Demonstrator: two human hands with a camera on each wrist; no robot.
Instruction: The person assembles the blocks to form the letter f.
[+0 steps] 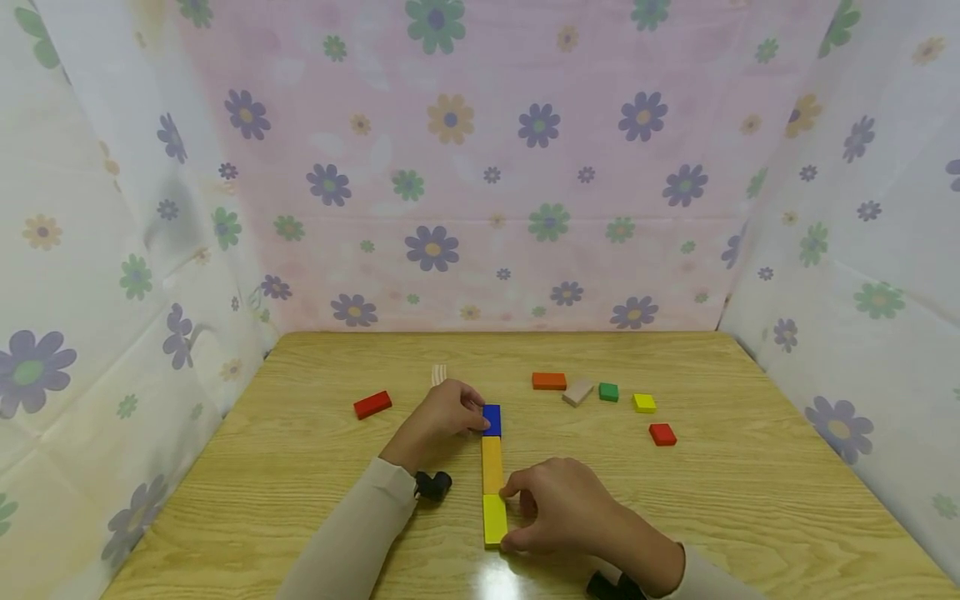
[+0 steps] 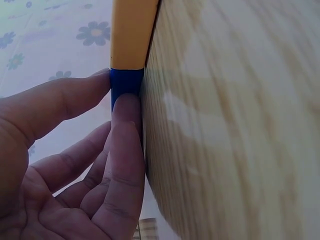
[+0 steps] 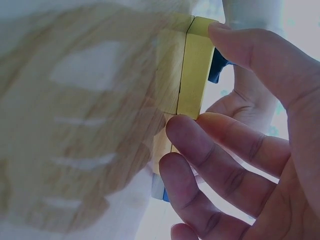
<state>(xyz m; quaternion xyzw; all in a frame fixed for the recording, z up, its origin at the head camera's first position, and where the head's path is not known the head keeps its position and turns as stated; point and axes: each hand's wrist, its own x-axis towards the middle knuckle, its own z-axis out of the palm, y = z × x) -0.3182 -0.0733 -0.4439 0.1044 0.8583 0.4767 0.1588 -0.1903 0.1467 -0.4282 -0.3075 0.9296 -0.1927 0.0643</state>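
Three blocks lie end to end in a straight row on the table: a blue block (image 1: 492, 422) at the far end, an orange-yellow block (image 1: 492, 465) in the middle and a yellow block (image 1: 495, 522) nearest me. My left hand (image 1: 447, 410) holds the blue block with thumb and finger; in the left wrist view its fingertips cover part of the blue block (image 2: 125, 80), which meets the orange-yellow block (image 2: 131, 37). My right hand (image 1: 564, 507) pinches the yellow block lengthwise, thumb at its near end. The right wrist view shows that grip on the yellow block (image 3: 196, 75).
Beyond my left hand lie a red block (image 1: 372, 405) and a striped wooden piece (image 1: 438, 374). To the right are an orange block (image 1: 549, 382), a plain wood block (image 1: 577, 392), a green block (image 1: 608, 392), a small yellow block (image 1: 643, 403) and a small red block (image 1: 662, 434). Flowered cloth (image 1: 487, 200) surrounds the table.
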